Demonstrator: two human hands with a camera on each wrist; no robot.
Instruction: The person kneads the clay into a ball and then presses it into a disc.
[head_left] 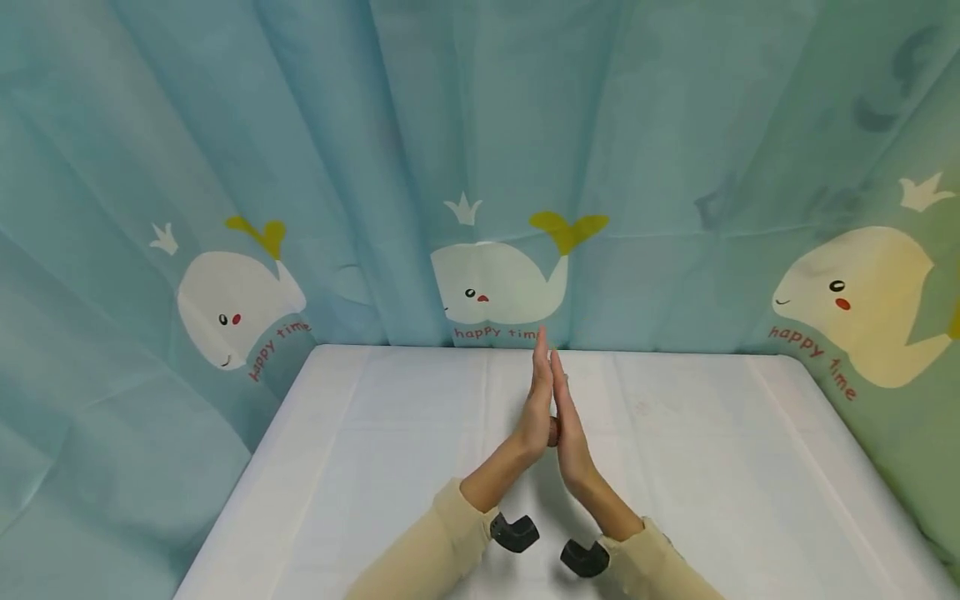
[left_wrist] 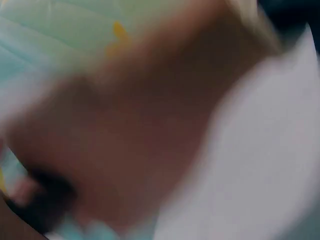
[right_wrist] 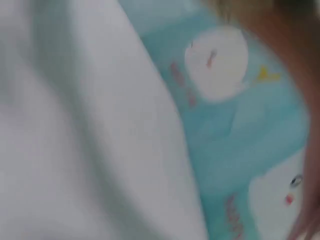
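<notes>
Above the white table, my left hand (head_left: 536, 410) and right hand (head_left: 572, 439) stand palm to palm, fingers straight and pointing away from me. Between the heels of the palms sits a small brown rounded object (head_left: 553, 431); most of it is hidden by the hands, and I cannot tell its kind. The left wrist view is blurred: the left hand (left_wrist: 130, 135) fills its middle, with a dark patch (left_wrist: 52, 197) at the lower left beside it. Only a blurred strip of the right hand (right_wrist: 297, 55) shows along the right edge of the right wrist view.
A white-covered table (head_left: 390, 417) lies under the hands. Behind it hangs a blue-green curtain (head_left: 480, 125) printed with white whales. A black curved piece (head_left: 514, 532) juts from the left cuff, and another black piece (head_left: 585, 557) from the right cuff.
</notes>
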